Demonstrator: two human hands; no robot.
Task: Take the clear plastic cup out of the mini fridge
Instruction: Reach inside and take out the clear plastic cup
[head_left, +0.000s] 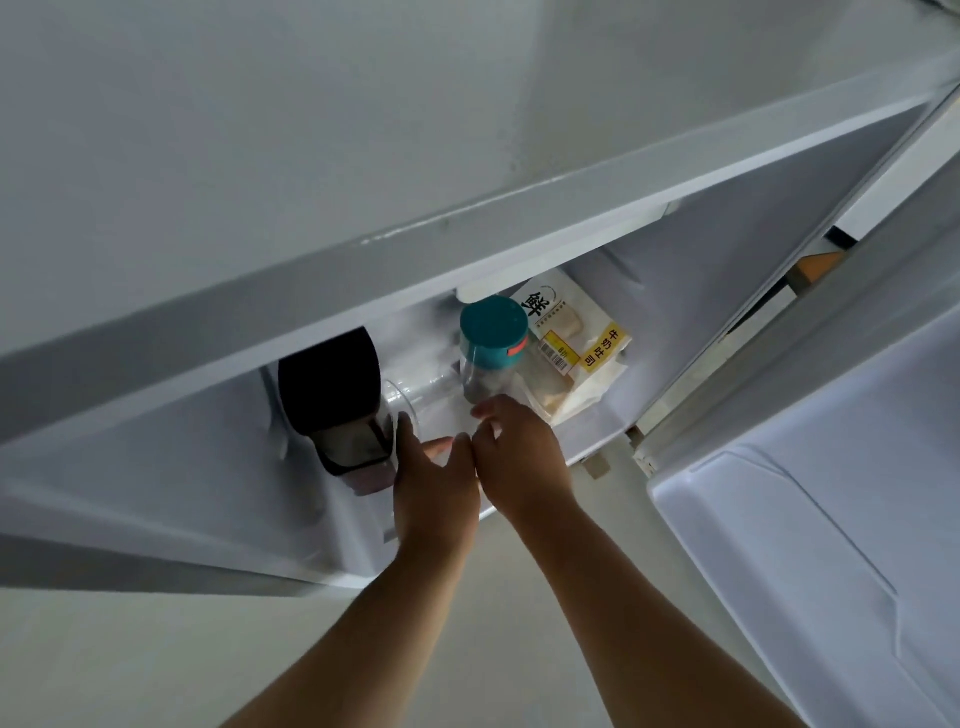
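The clear plastic cup is on the floor of the open white mini fridge, between a black container and a teal-lidded bottle. Its rim faces left and it looks tilted or lying on its side. My left hand reaches in from below, with fingers on the cup's rim and the thumb across its front. My right hand curls against the cup's right side, its fingertips close to the bottle. Both hands hide the lower part of the cup.
A black container stands left of the cup, touching or nearly touching it. A bottle with a teal lid and a bag of sliced bread are at the back right. The fridge door hangs open on the right. Pale floor lies below.
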